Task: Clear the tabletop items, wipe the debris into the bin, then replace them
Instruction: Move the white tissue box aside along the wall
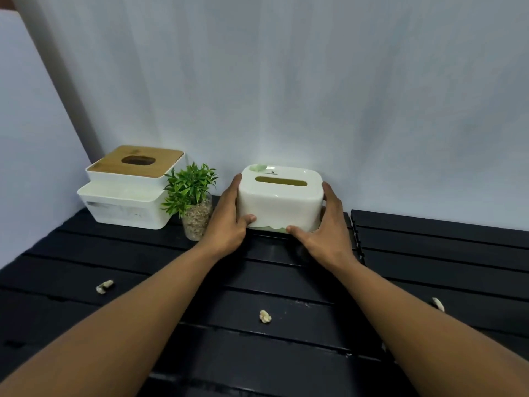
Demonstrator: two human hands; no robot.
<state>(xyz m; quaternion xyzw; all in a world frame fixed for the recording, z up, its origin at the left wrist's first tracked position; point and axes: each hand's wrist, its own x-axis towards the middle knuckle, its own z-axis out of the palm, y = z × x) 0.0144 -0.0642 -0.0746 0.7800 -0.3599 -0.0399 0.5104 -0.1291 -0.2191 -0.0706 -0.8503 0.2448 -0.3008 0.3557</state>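
A white plastic tissue box point(280, 200) with a slot in its lid stands at the back of the black slatted table point(429, 253), against the wall. My left hand point(229, 222) grips its left end and my right hand point(326, 227) grips its right end, thumbs on the front face. Left of it stand a small green plant in a glass of gravel point(193, 200) and a white organiser box with a wooden lid point(128, 187). Crumpled debris lies on the table: one scrap point(104, 286) at the left, one point(265, 316) in the middle, one point(438, 304) at the right.
A white curtain wall point(286, 81) closes off the back of the table. A seam point(355, 233) splits the tabletop into two panels just right of the tissue box. No bin is in view.
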